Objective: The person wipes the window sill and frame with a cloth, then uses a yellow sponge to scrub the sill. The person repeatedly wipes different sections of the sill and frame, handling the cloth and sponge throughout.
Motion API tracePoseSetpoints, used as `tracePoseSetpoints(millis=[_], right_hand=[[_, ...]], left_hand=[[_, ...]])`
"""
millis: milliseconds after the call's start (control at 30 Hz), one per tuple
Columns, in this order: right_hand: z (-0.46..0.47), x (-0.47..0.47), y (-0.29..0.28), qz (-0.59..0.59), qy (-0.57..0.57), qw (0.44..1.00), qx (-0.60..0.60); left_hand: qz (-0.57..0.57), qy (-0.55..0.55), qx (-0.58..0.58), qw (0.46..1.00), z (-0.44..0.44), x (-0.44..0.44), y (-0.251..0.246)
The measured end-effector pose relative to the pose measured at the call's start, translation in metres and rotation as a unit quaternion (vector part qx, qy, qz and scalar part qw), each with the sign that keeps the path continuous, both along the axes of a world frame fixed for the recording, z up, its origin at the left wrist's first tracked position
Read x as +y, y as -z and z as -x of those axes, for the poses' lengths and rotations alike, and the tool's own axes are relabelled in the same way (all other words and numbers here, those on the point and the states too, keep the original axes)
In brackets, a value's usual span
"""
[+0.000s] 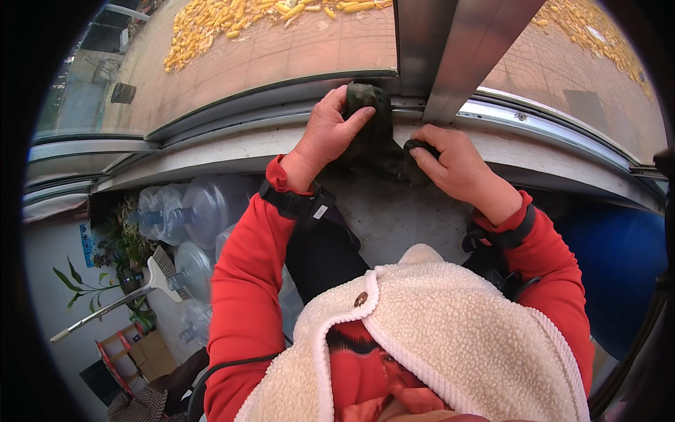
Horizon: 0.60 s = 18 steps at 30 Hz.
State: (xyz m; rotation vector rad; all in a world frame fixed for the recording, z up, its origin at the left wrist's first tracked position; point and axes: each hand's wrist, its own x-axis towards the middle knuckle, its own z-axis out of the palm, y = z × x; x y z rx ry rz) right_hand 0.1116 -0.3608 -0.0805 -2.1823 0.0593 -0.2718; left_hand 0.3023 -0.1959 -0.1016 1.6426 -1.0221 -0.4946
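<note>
A dark, damp-looking cloth hangs between my two hands over the window sill. My left hand grips its upper end, thumb across a bunched fold, close to the metal track of the sliding window. Lower and to the right, my right hand pinches another bunched part of the same cloth, just below the upright window frame. The cloth's middle drapes down over the sill's front edge. Part of the track behind the cloth and my left hand is hidden.
Several clear plastic water bottles lie at the left below the sill. A broom and potted plants are beyond them. At the right sits a large blue rounded object. Outside the glass, corn cobs cover part of the paving.
</note>
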Motion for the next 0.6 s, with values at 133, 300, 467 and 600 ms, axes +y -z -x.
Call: tracePoseSetpoints(millis=[133,300,467,600], right_hand=[[0.014,-0.004,-0.003,-0.167,0.004,0.986,-0.009],[0.029,0.007,0.002,-0.182,-0.099,0.978,0.025],[0.057,-0.005,0.024,-0.205,-0.078,0.970,0.105],[0.075,-0.012,0.035,-0.239,-0.022,0.964,0.115]], left_hand=[[0.096,0.032,0.153,0.983,0.049,0.017,-0.025],[-0.025,0.122,-0.064,0.990,0.108,0.027,-0.048],[-0.028,-0.121,-0.337,0.933,0.066,0.008,-0.031],[-0.118,-0.119,-0.500,0.850,0.043,-0.017,-0.005]])
